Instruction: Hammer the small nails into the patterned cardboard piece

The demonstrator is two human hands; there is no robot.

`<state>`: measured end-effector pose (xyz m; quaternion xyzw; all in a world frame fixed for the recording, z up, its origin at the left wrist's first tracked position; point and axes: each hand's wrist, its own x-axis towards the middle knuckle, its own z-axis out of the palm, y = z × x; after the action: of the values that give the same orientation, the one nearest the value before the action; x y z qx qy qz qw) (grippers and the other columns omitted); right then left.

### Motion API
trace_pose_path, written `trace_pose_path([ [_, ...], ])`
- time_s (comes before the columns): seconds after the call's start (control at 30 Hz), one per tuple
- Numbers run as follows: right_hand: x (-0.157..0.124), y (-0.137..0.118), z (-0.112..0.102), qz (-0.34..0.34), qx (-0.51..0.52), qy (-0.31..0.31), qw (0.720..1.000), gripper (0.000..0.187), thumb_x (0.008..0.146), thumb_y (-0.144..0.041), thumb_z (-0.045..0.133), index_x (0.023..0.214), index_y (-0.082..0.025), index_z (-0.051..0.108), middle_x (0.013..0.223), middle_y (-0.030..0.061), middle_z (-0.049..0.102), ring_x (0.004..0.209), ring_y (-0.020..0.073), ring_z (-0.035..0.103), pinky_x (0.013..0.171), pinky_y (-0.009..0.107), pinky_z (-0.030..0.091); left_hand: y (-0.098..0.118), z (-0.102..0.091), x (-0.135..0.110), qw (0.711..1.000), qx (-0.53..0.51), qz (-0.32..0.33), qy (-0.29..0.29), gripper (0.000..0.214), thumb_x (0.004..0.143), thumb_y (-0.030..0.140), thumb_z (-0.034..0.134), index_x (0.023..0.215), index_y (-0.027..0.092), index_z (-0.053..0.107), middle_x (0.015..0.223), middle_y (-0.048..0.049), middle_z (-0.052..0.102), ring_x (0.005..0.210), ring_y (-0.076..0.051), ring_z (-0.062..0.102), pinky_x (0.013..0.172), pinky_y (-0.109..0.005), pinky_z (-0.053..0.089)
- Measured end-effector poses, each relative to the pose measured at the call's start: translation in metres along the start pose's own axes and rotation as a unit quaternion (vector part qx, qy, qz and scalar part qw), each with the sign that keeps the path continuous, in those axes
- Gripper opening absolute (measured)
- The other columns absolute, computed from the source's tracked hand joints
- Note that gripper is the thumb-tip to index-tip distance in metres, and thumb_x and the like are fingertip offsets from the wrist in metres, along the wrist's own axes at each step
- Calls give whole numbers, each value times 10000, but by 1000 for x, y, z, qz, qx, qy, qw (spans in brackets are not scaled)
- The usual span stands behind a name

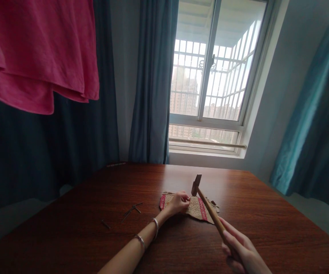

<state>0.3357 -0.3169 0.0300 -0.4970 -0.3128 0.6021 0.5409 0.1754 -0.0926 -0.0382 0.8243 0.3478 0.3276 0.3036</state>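
My right hand is wrapped round the wooden handle of a hammer. The hammer's metal head is raised just above and to the right of my left fingertips. My left hand rests on a flat, torn-edged piece of cardboard with a speckled beige print and red bands. Its thumb and fingers are pinched on what looks like a thin nail, mostly hidden by the fingers. Several loose nails lie on the table left of the cardboard, with a separate nail nearer to me.
The reddish-brown wooden table spreads out below both hands. Behind it are a barred window and blue curtains. A pink cloth hangs at the upper left. Two bracelets are on my left wrist and forearm.
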Motion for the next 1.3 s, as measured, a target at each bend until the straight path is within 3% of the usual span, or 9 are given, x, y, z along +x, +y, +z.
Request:
trace_pose_path([
  [0.27,-4,1,9,-14,26,16,999,754,606,-424,724,1265,-208,429,524,-50,466,418,36,426,313,92,121,-1,1,1,1000,-4,13,-1,148,668,160,522,734,142,652,788,-7,610,678,-101,533,602,-177,398],
  [0.6,-1,6,8,-19,-2,7,1000,769,646,-488,664,1303,-211,376,473,-75,441,315,-7,245,291,100,108,0,0,1,1000,3,5,-7,126,670,171,542,733,159,651,790,-2,609,700,-109,535,615,-178,399],
  [1.17,0,3,9,-19,-6,4,1000,767,651,-484,659,1314,-232,366,481,-73,455,291,-16,221,285,108,113,-6,2,1,999,28,20,-5,140,673,203,533,734,165,653,781,4,610,695,-110,537,620,-180,394],
  [1.3,1,5,11,-22,22,33,999,812,593,-457,718,1287,-171,409,472,-67,433,345,17,338,291,98,103,-3,0,1,999,41,11,-23,152,681,205,525,748,160,655,806,-1,612,717,-112,540,639,-181,396],
])
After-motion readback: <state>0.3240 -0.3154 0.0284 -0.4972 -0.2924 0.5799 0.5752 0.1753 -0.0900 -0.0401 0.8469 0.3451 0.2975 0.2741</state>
